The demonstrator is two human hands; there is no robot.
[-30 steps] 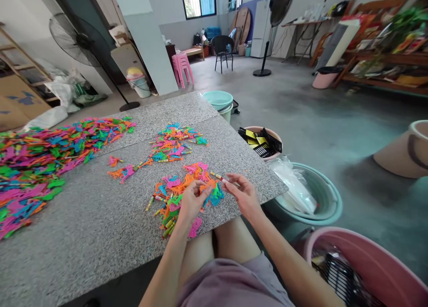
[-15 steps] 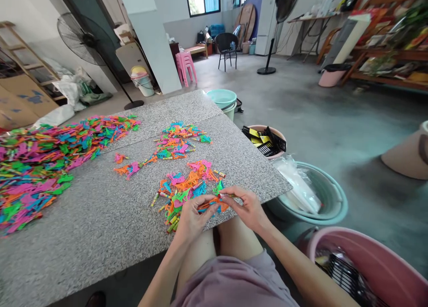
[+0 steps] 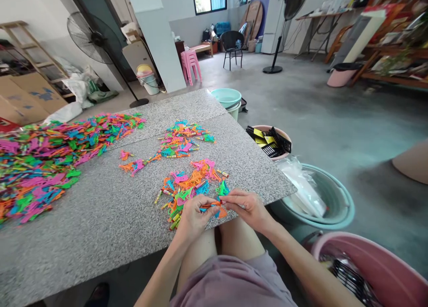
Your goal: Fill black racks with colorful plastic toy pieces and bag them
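Over the table's near edge, my left hand (image 3: 195, 215) pinches a small orange plastic piece (image 3: 210, 204) between thumb and fingers. Touching that piece's right end are the closed fingertips of my right hand (image 3: 247, 209); whatever they grip is too small and covered to name. Just beyond both hands lies a loose heap of small plastic pieces (image 3: 195, 178) in orange, pink, green and blue, some with striped paper-like tubes. Close to my right fingers rests a green piece (image 3: 222, 189). A second small heap (image 3: 179, 141) sits farther back on the speckled stone table (image 3: 130, 218).
A large pile of similar pieces (image 3: 50, 164) covers the table's left side. Along the right edge stand a basin with black plastic baskets (image 3: 274, 142), a teal tub (image 3: 347, 204) holding clear bags, and a pink tub (image 3: 377, 244). A standing fan (image 3: 96, 39) is behind.
The view has shifted slightly, so the room sits a little farther right. My right fingertips have tilted a little at the orange piece; both hands stay together in the same place.
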